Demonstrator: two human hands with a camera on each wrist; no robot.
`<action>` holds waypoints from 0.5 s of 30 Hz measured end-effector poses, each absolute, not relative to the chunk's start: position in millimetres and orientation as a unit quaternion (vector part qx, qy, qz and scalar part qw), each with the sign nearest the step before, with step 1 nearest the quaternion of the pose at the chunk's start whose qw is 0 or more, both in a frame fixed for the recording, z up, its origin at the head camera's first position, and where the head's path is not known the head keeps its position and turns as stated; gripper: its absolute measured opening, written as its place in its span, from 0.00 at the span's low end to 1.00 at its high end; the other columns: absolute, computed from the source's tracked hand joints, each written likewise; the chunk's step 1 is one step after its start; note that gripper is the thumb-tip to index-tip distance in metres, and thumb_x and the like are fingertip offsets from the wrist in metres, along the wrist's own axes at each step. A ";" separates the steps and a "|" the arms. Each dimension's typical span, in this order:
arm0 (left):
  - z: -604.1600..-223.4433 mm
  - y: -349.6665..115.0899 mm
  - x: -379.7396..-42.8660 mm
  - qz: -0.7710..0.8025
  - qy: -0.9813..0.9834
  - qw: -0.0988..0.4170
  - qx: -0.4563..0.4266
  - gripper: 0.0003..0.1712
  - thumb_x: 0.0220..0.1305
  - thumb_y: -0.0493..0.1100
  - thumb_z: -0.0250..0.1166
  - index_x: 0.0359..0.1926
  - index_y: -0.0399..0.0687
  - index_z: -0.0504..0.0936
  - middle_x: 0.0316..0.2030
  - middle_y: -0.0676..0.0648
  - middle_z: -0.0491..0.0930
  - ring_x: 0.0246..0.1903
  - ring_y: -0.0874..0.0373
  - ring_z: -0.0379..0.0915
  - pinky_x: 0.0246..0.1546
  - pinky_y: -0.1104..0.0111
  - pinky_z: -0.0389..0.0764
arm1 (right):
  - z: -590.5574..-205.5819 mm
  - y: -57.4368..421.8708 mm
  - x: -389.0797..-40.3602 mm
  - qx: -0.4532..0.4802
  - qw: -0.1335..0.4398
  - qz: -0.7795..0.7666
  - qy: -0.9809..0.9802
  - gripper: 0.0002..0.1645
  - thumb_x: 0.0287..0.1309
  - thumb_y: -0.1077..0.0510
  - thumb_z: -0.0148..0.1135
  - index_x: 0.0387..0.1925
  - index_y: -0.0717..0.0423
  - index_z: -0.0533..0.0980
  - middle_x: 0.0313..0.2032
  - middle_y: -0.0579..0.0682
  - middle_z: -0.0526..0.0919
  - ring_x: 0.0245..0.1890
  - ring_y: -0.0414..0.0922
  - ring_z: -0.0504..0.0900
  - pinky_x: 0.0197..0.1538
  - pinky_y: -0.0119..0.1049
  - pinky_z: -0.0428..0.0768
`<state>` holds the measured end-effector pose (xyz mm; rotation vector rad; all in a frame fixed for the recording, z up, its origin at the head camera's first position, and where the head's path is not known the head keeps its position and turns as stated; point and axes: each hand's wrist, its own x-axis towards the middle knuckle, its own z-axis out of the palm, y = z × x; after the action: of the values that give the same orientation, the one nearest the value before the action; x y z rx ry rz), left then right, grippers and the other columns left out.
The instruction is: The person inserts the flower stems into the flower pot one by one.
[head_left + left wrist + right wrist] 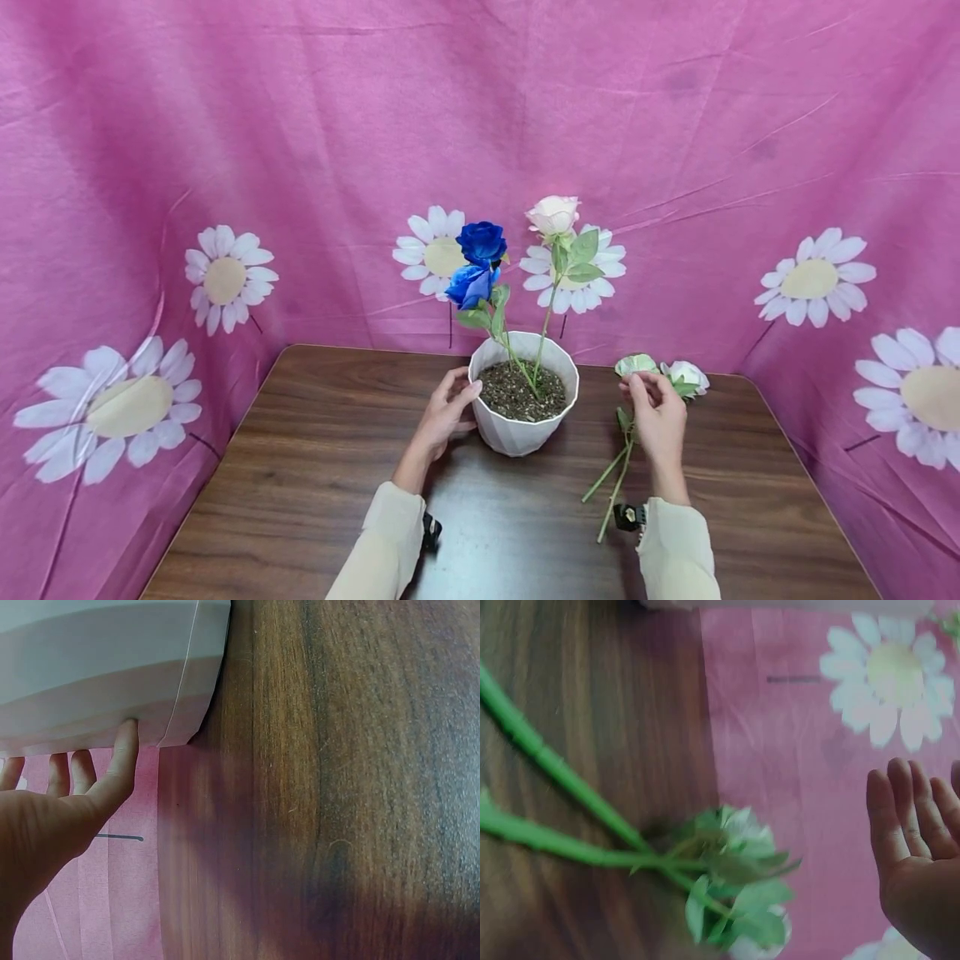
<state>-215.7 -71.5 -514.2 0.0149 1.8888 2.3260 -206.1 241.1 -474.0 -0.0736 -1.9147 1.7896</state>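
Note:
In the head view a white faceted flower pot filled with dark soil stands at mid-table. Two blue roses and one pale pink rose rise from the soil. My left hand rests against the pot's left side, thumb at the rim; its fingertips touch the wall in the left wrist view. Right of the pot my right hand hovers over two cut roses, one pale green and one white. Its fingers extend with nothing between them in the right wrist view.
The two loose stems cross on the brown wooden table, their cut ends toward me. Pink cloth printed with large daisies hangs behind the table and along both sides.

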 end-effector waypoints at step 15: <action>-512.9 -71.2 -215.4 0.772 0.632 0.069 0.000 0.27 0.71 0.46 0.64 0.67 0.45 0.70 0.51 0.41 0.72 0.52 0.48 0.72 0.46 0.38 0.81 | -508.3 287.1 -184.5 -0.193 0.211 0.734 -0.616 0.09 0.68 0.70 0.58 0.46 0.72 0.72 0.24 0.40 0.85 0.25 0.34 0.84 0.32 0.27 0.85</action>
<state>-215.4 -71.2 -512.9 0.0004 1.9036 2.3241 -184.5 287.1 -508.3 -0.5358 -1.7108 2.0409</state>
